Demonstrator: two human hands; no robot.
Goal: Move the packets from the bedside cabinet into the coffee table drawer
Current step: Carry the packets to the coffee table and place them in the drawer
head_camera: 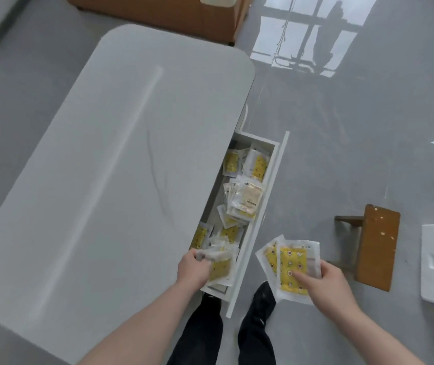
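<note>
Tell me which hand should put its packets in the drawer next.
Left. The left hand already holds its packets over the open drawer; the right hand grips its fan of packets outside the drawer front, above the floor.

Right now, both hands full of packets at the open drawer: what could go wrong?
1. The right hand holds its fanned packets over the floor, outside the drawer front; a slip would likely drop them there.
2. The left hand holds a bunch of packets over an already heaped drawer; more may jam it on closing.
</note>
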